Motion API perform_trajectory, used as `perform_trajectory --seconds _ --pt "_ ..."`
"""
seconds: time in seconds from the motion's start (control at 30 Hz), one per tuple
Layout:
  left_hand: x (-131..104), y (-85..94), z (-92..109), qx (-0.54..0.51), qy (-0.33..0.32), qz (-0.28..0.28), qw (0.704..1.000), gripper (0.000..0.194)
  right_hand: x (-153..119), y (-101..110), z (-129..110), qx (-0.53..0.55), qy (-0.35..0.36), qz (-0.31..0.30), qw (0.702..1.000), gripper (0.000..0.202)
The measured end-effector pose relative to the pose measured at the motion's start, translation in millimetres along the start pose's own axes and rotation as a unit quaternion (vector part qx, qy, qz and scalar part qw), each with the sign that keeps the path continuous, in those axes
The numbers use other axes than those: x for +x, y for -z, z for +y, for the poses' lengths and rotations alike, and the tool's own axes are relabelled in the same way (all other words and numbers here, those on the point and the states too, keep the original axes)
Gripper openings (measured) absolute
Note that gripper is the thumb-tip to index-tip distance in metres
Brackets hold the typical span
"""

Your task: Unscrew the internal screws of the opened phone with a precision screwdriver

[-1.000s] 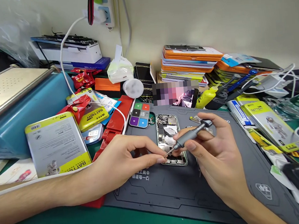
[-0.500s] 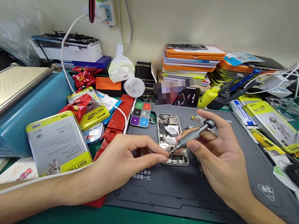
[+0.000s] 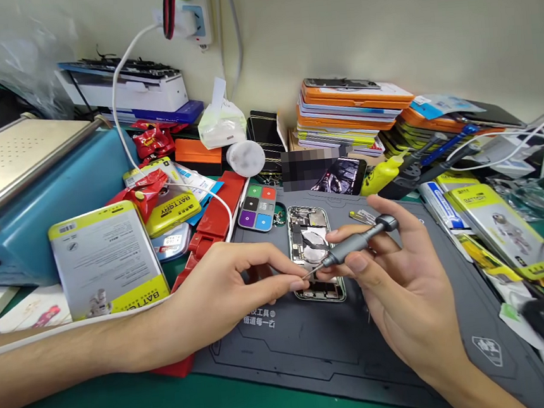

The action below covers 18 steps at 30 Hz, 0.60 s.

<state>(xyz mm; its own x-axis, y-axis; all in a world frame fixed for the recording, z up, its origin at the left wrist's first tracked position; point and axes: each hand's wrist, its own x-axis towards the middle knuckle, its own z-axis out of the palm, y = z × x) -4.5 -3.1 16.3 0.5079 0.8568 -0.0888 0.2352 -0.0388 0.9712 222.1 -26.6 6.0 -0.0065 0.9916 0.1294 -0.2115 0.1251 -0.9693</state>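
Observation:
My right hand [image 3: 403, 288] grips a grey precision screwdriver [image 3: 352, 245] by its handle, thumb below and fingers around it. The driver is tilted, its thin bit pointing down and left. My left hand [image 3: 241, 289] is closed in a pinch, with thumb and forefinger on the bit's tip. Whether a tiny screw sits between those fingertips is hidden. Just behind and below both hands lies an opened phone [image 3: 296, 233] with its internal parts and a round white coil exposed; my fingers cover part of it.
The phone rests on a dark grey work mat [image 3: 304, 353]. Beyond it are a colourful square screw tray [image 3: 257, 208] and a lit phone [image 3: 340, 176]. Battery packs [image 3: 108, 259] and a blue machine [image 3: 62, 203] stand left; stacked orange boxes [image 3: 349, 105] are behind, more packs [image 3: 503, 228] right.
The screwdriver and my right hand have shifted slightly right and up. My left hand keeps its pinch at the bit's tip. The distant phone's screen shows a different picture.

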Motion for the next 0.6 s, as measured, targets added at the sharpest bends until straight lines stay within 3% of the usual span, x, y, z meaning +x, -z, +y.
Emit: perform_trajectory --seconds 0.6 --pt "0.6 -1.0 -3.6 -0.026 0.015 -0.025 0.999 0.013 0.2 2.9 0.3 0.062 -0.061 -0.025 0.996 0.052"
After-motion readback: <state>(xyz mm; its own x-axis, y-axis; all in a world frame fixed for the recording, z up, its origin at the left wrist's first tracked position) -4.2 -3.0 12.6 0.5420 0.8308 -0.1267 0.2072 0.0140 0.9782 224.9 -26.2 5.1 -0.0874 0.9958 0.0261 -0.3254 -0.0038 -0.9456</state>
